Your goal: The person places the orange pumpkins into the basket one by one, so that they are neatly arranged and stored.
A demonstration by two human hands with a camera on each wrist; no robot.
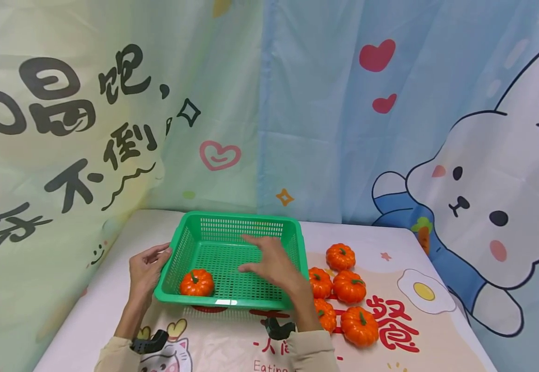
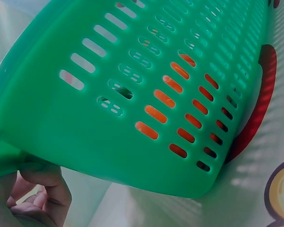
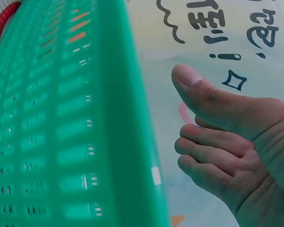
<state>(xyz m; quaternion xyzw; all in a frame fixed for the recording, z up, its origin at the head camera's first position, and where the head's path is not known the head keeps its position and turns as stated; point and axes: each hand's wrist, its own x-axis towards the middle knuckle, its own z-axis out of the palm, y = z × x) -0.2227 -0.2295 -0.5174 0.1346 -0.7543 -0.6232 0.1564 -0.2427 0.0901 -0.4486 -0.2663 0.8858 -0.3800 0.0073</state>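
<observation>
A green slatted plastic basket [image 1: 255, 303] rests on the table, with one small orange toy pumpkin [image 1: 197, 283] in its front left corner. My left hand [image 1: 144, 273] holds the basket's left rim; in the left wrist view its fingers [image 2: 56, 191] curl at the rim's underside. Over the right part of the basket hovers my right hand [image 1: 275, 262], thumb and fingers spread apart with nothing between them. The right wrist view shows that palm beyond the basket's rim. Through the basket's side slots, orange parts of the pumpkin show in the left wrist view.
Right of the basket lie several more toy pumpkins [image 1: 349, 287], two of them partly hidden by the basket and my right forearm. A printed cloth [image 1: 223, 341] covers the table. Behind it hangs a printed curtain [image 1: 302, 113].
</observation>
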